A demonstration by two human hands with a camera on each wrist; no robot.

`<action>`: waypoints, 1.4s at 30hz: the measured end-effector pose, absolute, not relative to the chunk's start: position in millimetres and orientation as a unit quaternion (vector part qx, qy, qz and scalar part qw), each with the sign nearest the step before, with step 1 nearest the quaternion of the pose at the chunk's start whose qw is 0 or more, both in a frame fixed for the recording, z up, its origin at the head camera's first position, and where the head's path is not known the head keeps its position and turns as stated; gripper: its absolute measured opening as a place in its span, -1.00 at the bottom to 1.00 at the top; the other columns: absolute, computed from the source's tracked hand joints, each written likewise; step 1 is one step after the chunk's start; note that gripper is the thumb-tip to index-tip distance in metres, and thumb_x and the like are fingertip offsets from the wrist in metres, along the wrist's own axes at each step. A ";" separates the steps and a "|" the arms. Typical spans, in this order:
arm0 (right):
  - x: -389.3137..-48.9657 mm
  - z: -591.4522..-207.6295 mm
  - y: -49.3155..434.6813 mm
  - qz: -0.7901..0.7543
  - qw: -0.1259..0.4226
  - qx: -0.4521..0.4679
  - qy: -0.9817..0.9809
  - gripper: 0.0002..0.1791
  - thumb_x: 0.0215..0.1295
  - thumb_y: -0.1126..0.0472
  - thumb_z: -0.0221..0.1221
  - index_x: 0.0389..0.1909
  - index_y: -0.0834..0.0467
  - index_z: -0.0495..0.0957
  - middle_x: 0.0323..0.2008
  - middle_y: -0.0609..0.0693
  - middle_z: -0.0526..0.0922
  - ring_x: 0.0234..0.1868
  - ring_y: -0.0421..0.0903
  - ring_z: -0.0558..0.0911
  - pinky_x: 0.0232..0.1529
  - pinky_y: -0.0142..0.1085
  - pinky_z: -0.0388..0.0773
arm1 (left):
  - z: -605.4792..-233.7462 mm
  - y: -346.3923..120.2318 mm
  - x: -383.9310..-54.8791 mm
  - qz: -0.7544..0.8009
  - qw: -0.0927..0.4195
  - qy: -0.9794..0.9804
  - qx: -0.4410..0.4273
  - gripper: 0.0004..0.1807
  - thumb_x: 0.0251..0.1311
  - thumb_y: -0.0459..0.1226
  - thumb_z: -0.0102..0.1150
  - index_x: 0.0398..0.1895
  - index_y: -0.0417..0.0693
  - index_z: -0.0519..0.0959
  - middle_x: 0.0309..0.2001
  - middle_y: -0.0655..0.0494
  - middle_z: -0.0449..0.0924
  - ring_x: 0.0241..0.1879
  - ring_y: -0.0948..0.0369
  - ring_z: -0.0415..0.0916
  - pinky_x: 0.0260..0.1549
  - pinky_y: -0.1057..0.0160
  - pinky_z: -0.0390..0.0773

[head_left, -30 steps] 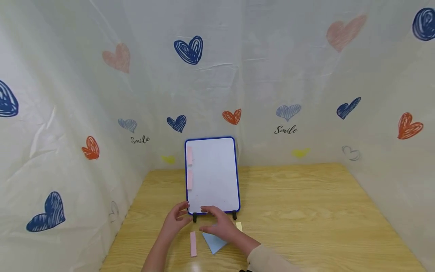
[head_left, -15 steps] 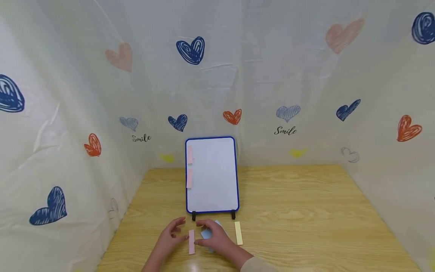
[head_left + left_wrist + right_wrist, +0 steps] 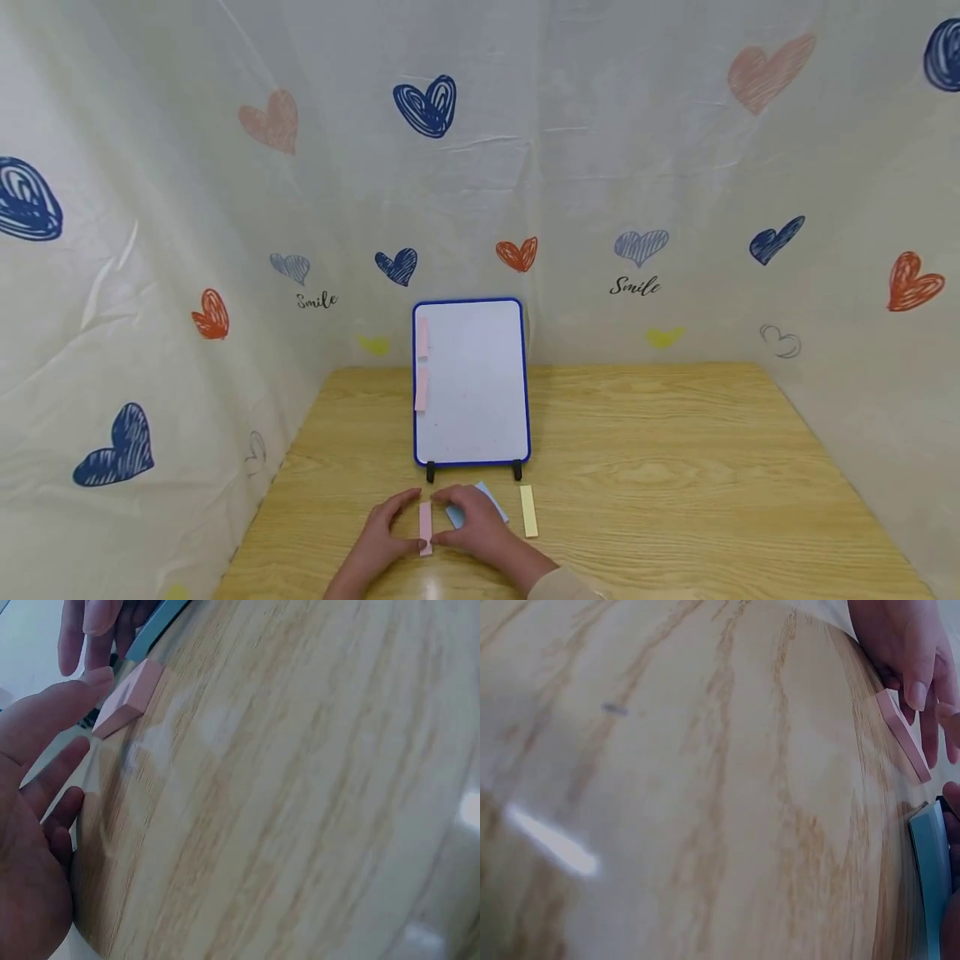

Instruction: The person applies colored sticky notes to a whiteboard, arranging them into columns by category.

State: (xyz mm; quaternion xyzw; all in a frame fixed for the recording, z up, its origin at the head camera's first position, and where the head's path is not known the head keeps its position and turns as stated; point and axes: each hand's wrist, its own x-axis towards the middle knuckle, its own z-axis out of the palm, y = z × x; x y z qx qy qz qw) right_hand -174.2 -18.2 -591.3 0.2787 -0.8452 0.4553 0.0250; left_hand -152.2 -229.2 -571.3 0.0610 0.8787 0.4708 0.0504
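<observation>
A narrow pink sticky-note pad (image 3: 425, 518) lies lengthwise on the table between my two hands. My left hand (image 3: 381, 537) is at its left side, fingers loosely bent, thumb tip at the pad's near end. From the other side my right hand (image 3: 482, 527) brings its thumb to the same end, its fingers arched over a blue sticky-note pad (image 3: 492, 501), which it partly hides. The left wrist view shows the left thumb right at the top of the thick pink pad (image 3: 129, 699). In the right wrist view the blue pad (image 3: 930, 859) stands out beside the right fingers.
Behind the hands, a blue-framed whiteboard (image 3: 476, 383) stands on black feet (image 3: 517, 471). Two pink strips, an upper strip (image 3: 422, 337) and a lower strip (image 3: 422, 389), stick along its left edge. A narrow yellow pad (image 3: 529, 511) lies right of the right hand.
Both hands have come down from in front of the whiteboard's lower edge toward me, to either side of the pink pad. Their thumbs have closed in on its near end.
</observation>
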 end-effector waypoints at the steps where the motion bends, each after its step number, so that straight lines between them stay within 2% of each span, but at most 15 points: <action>1: -174.9 -591.4 -18.3 0.444 0.033 0.286 -0.848 -0.40 -0.06 0.01 0.51 0.07 0.03 0.61 0.00 -0.18 0.63 0.02 -0.20 0.53 0.07 -0.30 0.46 | -572.0 -229.2 -152.0 0.465 0.048 0.882 0.060 -0.17 -0.28 -0.27 0.60 0.23 0.00 0.51 0.22 -0.01 0.46 0.21 -0.09 0.23 0.21 -0.19 0.19; 7: -177.7 -589.4 -19.7 0.381 0.059 0.309 -0.869 -0.43 -0.06 -0.02 0.50 0.03 0.01 0.63 0.00 -0.20 0.64 0.01 -0.21 0.53 0.06 -0.33 0.45 | -573.6 -229.2 -153.7 0.440 0.031 0.894 0.080 -0.24 -0.27 -0.26 0.59 0.17 0.05 0.55 0.17 0.02 0.49 0.19 -0.09 0.27 0.18 -0.22 0.23; 14: -179.1 -585.8 -20.4 0.356 0.058 0.300 -0.883 -0.51 -0.05 -0.04 0.48 -0.03 -0.04 0.66 -0.06 -0.27 0.64 -0.01 -0.25 0.51 0.07 -0.32 0.43 | -573.0 -228.4 -158.6 0.424 0.020 0.900 0.096 -0.29 -0.23 -0.22 0.58 0.15 0.08 0.58 0.14 0.09 0.53 0.13 -0.02 0.32 0.16 -0.16 0.28; 25: -176.1 -585.4 -22.1 0.369 0.063 0.298 -0.878 -0.66 0.01 0.11 0.43 -0.12 -0.04 0.70 -0.12 -0.27 0.65 -0.03 -0.25 0.51 0.05 -0.35 0.43 | -574.7 -225.6 -157.7 0.416 0.015 0.906 0.074 -0.34 -0.21 -0.20 0.58 0.10 0.08 0.61 0.10 0.10 0.56 0.13 -0.03 0.35 0.14 -0.13 0.31; 31: -174.4 -587.9 -24.0 0.359 0.072 0.285 -0.886 -0.72 0.02 0.12 0.42 -0.18 -0.08 0.72 -0.15 -0.28 0.64 -0.06 -0.25 0.51 0.03 -0.36 0.43 | -575.4 -224.4 -156.0 0.419 0.007 0.905 0.076 -0.42 -0.17 -0.21 0.56 0.06 0.07 0.64 0.05 0.10 0.58 0.10 -0.02 0.36 0.11 -0.11 0.33; 37: -172.0 -587.5 -26.2 0.356 0.060 0.270 -0.893 -0.82 0.07 0.05 0.41 -0.26 -0.15 0.72 -0.19 -0.33 0.62 -0.08 -0.26 0.50 0.01 -0.32 0.43 | -575.4 -224.3 -153.7 0.416 0.019 0.906 0.077 -0.41 -0.16 -0.18 0.56 0.06 0.06 0.64 0.04 0.10 0.58 0.09 -0.02 0.37 0.10 -0.12 0.34; 42: -168.7 -586.5 -28.5 0.349 0.075 0.266 -0.896 -0.88 0.08 0.04 0.39 -0.32 -0.16 0.75 -0.22 -0.33 0.60 -0.11 -0.27 0.49 -0.04 -0.34 0.43 | -574.8 -224.0 -150.3 0.412 0.037 0.908 0.065 -0.40 -0.15 -0.13 0.56 0.09 0.11 0.62 0.07 0.13 0.56 0.11 -0.01 0.35 0.11 -0.15 0.32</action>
